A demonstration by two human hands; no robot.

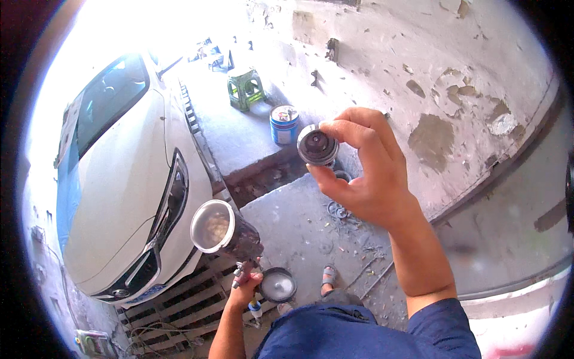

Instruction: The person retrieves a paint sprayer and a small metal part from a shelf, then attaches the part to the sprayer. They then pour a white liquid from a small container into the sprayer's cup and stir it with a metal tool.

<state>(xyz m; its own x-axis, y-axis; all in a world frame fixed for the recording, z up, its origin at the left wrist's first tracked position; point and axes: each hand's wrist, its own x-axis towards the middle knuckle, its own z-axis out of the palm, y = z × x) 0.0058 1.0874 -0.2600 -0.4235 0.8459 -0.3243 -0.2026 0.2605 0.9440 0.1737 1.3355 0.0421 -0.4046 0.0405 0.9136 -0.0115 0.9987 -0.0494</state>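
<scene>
The fingers of my right hand [378, 179] pinch a round dark cap [317, 146] just above mid-frame while those of my left hand [244, 294] grip a spray gun [241, 274], lower left of centre, whose uncovered cup [244, 238] I judge best kept level against spilling its pale contents [215, 230].

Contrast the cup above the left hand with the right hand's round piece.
The cup looks larger than the round piece. The cup is open, showing pale contents; the round piece shows a dark face. The cup tops a held tool; the right hand pinches the round piece. Both look circular.
</scene>
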